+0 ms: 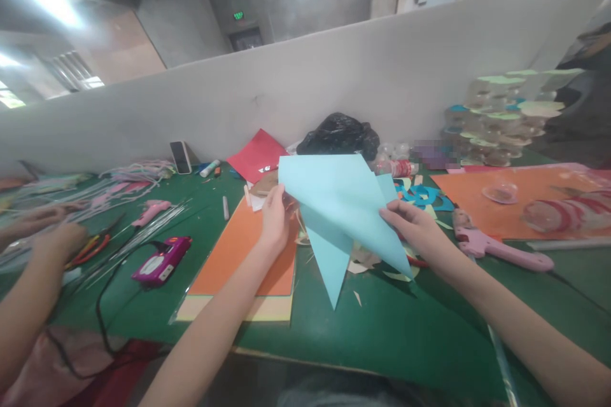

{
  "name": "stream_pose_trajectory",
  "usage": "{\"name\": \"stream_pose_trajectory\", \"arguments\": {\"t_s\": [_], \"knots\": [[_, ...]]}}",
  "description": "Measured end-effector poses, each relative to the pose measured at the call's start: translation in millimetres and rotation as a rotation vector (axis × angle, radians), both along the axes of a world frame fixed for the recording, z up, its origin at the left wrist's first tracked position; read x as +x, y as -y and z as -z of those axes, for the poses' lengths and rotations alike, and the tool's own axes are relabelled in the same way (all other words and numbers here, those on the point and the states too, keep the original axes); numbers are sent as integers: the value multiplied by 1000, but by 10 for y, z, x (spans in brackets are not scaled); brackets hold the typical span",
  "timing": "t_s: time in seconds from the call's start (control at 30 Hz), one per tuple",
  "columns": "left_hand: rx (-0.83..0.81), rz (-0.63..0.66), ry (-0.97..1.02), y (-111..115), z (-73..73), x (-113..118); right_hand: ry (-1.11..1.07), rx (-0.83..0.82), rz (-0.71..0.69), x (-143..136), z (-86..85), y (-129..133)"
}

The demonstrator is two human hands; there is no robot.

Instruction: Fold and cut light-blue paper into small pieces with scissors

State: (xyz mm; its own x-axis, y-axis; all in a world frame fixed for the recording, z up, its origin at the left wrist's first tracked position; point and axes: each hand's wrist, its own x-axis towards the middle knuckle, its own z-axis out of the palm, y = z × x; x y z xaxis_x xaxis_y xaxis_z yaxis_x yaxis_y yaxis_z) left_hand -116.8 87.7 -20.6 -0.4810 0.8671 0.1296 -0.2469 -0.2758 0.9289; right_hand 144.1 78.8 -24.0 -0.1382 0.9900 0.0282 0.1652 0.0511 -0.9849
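A light blue sheet of paper (334, 203), folded into a pointed shape, is held up over the green table (382, 331). My left hand (274, 216) grips its left edge near the top corner. My right hand (413, 226) pinches its right edge. The sheet's lower point hangs down toward the table at the centre. Under it lie paper scraps and cut blue pieces (424, 196).
Orange and yellow sheets (238, 261) lie left of centre, a magenta glue gun (162, 261) with a black cord further left, a pink glue gun (496, 248) on the right. Another person's hands (48, 235) work at far left. A black bag (338, 133) and a grey partition stand behind.
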Motion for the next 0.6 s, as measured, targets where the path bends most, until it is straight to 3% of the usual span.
{"name": "stream_pose_trajectory", "arguments": {"t_s": [0.37,0.6], "knots": [[-41,28,-61,-15,79,27,-11,4,14,2,16,-48],[-56,59,-58,-67,268,95,-17,-68,-17,-26,50,-27]]}}
